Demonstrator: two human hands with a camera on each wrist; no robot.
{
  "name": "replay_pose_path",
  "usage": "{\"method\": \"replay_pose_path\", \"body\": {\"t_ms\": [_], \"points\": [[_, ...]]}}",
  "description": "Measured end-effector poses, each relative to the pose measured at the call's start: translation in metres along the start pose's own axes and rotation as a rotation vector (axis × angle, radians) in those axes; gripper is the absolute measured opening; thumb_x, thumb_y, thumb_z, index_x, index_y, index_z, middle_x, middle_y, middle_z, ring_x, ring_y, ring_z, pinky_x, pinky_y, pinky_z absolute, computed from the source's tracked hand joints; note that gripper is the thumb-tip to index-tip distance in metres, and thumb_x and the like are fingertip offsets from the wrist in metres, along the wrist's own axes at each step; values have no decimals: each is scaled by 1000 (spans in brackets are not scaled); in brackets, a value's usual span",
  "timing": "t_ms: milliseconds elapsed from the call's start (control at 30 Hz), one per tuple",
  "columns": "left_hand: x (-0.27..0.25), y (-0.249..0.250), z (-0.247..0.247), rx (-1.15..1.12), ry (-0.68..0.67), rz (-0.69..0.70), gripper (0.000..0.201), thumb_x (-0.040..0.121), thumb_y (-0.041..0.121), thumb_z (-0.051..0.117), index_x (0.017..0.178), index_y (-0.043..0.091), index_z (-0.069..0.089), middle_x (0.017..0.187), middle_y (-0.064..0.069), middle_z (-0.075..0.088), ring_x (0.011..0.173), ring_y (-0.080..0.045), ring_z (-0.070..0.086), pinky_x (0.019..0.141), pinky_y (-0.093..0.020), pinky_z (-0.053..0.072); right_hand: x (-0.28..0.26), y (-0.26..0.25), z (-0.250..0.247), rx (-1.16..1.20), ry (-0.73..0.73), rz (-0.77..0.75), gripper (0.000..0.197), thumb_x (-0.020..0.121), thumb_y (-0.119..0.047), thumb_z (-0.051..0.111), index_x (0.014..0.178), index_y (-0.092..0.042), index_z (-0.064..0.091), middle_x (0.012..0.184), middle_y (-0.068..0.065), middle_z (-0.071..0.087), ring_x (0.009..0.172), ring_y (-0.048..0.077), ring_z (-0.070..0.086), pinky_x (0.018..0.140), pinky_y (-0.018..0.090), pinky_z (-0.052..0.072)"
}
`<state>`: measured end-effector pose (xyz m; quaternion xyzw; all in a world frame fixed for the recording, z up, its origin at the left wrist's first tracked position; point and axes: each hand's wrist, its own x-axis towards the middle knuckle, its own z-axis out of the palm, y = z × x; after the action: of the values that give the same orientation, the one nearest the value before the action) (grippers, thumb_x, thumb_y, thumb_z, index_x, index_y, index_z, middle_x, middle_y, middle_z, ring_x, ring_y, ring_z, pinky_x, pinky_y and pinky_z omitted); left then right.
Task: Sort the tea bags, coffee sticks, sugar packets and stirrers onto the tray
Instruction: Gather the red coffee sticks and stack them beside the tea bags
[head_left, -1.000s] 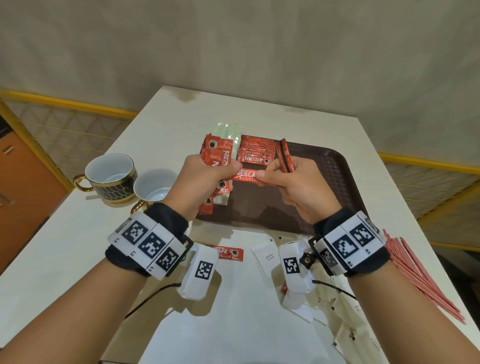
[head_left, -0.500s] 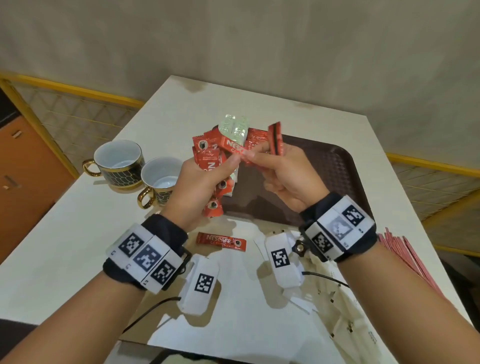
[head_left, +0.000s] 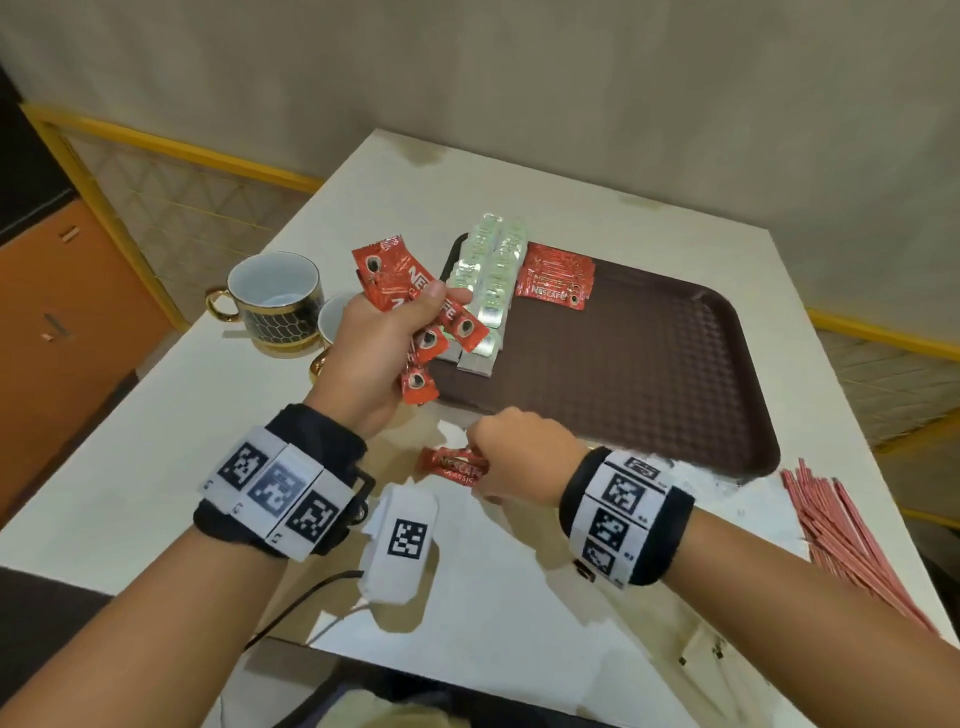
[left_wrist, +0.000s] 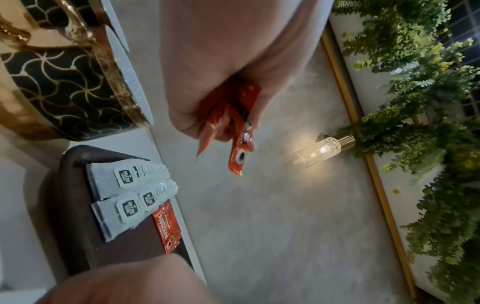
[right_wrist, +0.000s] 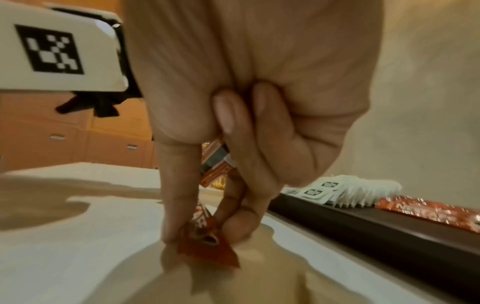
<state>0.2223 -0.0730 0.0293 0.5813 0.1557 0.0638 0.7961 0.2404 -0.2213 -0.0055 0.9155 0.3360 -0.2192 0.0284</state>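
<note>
The right hand (head_left: 511, 457) pinches a lone coffee stick (head_left: 453, 466) flat on the desk (head_left: 130, 467) before the tray (head_left: 649, 374) (light, slick foil, probably best nipped at one end), while the left hand (head_left: 384, 353) grips a fanned bunch (head_left: 415, 317).

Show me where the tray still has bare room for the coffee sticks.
The tray is bare across its middle and right, right of the tea bags and below the laid coffee sticks. Its far-left corner is crowded; the left hand holds more sticks over the left edge.
</note>
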Motion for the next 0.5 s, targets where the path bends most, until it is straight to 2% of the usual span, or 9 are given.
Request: {"method": "replay_pose_path", "body": {"t_ms": [67, 133, 200, 267, 333, 400, 500], "points": [[-1, 0, -2, -7, -25, -3, 27, 98, 20, 54, 111, 1, 68, 111, -14, 72, 104, -27, 70, 99, -49, 50, 3, 2, 0, 25, -24, 9, 17, 81, -20, 65, 83, -15, 49, 75, 0, 48, 71, 24, 51, 57, 28, 38], [-1, -1, -4, -12, -34, 9, 24, 99, 18, 53, 108, 3, 69, 112, -12, 72, 105, -25, 69, 100, -46, 50, 5, 8, -2, 99, -46, 34, 12, 81, -16, 64, 80, -16, 52, 74, 0, 53, 74, 25, 57, 59, 29, 42], [0, 0, -7, -36, -24, 22, 16, 99, 14, 53, 102, 7, 67, 110, -12, 73, 103, -25, 70, 94, -42, 54, 3, 22, -10, 308, -21, 72, 9, 82, -15, 65, 82, -18, 57, 78, 1, 63, 75, 23, 64, 62, 29, 49], [2, 1, -12, -72, -6, 24, 8, 98, 10, 52, 101, 11, 60, 108, -11, 73, 101, -25, 71, 86, -39, 57, -6, 34, -27, 642, 72, 93, 5, 86, -13, 66, 90, -16, 63, 76, 3, 68, 63, 14, 67, 60, 25, 53], [3, 0, -13, -63, 1, 29, 10, 98, 10, 53, 105, 14, 58, 108, -9, 74, 100, -23, 71, 85, -39, 58, -18, 41, -45, 927, 199, 78, 14, 90, -15, 66, 99, -5, 64, 66, 5, 63, 41, 2, 51, 44, 13, 41], [3, -3, -8, -51, -16, 23, 11, 97, 11, 54, 106, 15, 60, 107, -9, 74, 99, -22, 71, 87, -41, 56, -27, 43, -58, 1125, 286, 32, 23, 91, -15, 65, 97, 6, 59, 60, 7, 55, 34, 3, 36, 35, 12, 28], [2, -5, 4, -49, -45, 19, 12, 97, 14, 54, 107, 15, 62, 105, -7, 74, 97, -21, 72, 88, -39, 56, -32, 40, -67, 1252, 372, -65, 14, 88, -18, 69, 83, -9, 59, 57, 6, 53, 38, 11, 29, 37, 20, 20]]}}
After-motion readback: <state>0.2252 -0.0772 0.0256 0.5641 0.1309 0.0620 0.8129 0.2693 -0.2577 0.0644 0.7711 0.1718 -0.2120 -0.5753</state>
